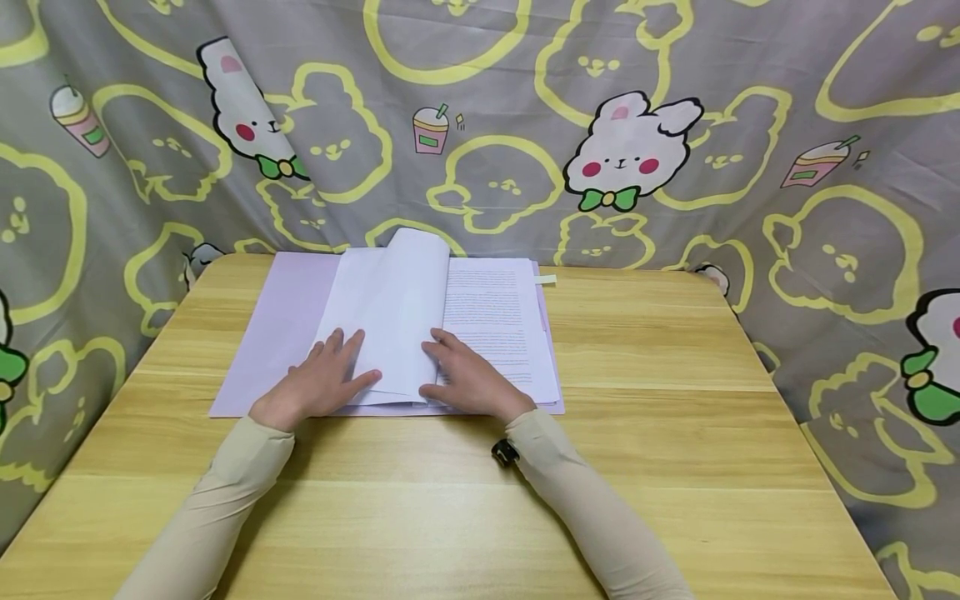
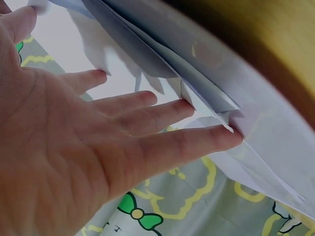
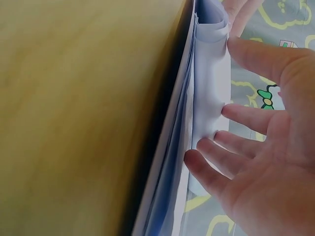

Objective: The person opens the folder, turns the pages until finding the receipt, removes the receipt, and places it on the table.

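Left grip [image 1: 321,382] and right grip [image 1: 476,373] wide against curled, blank-faced white sheets [image 1: 401,312] on a lilac folder [image 1: 288,304].

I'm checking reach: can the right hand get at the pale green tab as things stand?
Probably yes: just flat printed paper lies between the right hand and the green tab.

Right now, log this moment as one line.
left fingers: on white sheets; right fingers: at sheets' curved fold; lilac folder: open on table; printed page: partly exposed

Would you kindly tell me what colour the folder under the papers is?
The folder is pale purple, best seen in the head view.
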Action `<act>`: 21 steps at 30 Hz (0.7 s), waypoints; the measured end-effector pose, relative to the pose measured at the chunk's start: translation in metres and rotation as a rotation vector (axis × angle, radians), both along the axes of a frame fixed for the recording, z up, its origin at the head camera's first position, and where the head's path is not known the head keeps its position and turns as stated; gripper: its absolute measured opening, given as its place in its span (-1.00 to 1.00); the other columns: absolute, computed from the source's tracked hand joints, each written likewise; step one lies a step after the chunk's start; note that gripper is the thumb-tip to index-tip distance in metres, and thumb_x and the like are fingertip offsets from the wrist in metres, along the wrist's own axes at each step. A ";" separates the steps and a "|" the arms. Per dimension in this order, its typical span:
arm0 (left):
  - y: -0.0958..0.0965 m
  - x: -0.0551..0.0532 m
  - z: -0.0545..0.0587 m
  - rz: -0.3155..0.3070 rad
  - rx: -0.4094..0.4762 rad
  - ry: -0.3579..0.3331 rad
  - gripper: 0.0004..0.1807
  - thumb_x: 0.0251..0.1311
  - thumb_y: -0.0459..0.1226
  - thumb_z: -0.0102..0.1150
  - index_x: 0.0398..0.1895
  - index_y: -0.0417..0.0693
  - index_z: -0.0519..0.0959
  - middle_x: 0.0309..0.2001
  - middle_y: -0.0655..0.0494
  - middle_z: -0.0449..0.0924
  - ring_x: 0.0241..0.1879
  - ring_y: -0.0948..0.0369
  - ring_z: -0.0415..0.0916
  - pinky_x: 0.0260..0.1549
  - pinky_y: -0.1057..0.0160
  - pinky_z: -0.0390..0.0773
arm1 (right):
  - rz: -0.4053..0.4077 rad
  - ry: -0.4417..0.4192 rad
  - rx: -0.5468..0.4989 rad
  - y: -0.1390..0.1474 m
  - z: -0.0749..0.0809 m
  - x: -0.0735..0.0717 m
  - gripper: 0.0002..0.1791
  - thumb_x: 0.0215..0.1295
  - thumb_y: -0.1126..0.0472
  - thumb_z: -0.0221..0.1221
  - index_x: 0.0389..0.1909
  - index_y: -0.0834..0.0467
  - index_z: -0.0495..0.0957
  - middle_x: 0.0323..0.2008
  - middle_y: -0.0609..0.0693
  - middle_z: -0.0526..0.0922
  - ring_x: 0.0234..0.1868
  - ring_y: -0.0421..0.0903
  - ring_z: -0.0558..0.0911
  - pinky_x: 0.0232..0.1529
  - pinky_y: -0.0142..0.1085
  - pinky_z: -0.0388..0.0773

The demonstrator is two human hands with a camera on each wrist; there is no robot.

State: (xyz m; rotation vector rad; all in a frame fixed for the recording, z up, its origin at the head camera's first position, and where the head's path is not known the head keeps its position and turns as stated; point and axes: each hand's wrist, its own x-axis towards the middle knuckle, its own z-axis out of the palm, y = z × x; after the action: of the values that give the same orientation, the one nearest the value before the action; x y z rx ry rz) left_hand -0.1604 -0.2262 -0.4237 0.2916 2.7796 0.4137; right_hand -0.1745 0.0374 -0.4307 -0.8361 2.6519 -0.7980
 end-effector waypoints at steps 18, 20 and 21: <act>-0.005 -0.002 0.000 -0.011 0.050 0.032 0.01 0.47 0.31 -0.21 0.65 -0.23 -0.14 0.53 -0.61 -0.19 0.45 -0.54 -0.02 0.24 -0.55 0.18 | 0.037 0.008 0.019 -0.003 0.002 0.005 -0.27 0.39 -0.06 0.29 0.47 0.17 0.36 0.60 0.06 0.15 0.59 0.00 0.19 0.53 -0.16 0.17; -0.006 -0.002 0.001 -0.012 0.058 0.037 0.01 0.49 0.30 -0.22 0.64 -0.25 -0.14 0.51 -0.64 -0.15 0.45 -0.52 0.00 0.30 -0.48 0.18 | 0.042 0.011 0.020 -0.004 0.002 0.005 -0.27 0.39 -0.06 0.29 0.47 0.16 0.36 0.60 0.06 0.16 0.59 0.00 0.19 0.53 -0.16 0.17; -0.006 -0.002 0.002 -0.012 0.063 0.039 0.00 0.49 0.30 -0.23 0.64 -0.26 -0.14 0.50 -0.65 -0.12 0.45 -0.52 0.01 0.32 -0.44 0.18 | 0.046 0.014 0.021 -0.004 0.002 0.005 -0.27 0.39 -0.06 0.29 0.47 0.16 0.36 0.59 0.06 0.16 0.58 0.00 0.20 0.53 -0.16 0.17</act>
State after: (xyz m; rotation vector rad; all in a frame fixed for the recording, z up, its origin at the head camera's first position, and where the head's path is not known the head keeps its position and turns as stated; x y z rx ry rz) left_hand -0.1626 -0.2324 -0.4216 0.3345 2.8046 0.4983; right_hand -0.1696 0.0335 -0.4285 -0.8975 2.6386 -0.7546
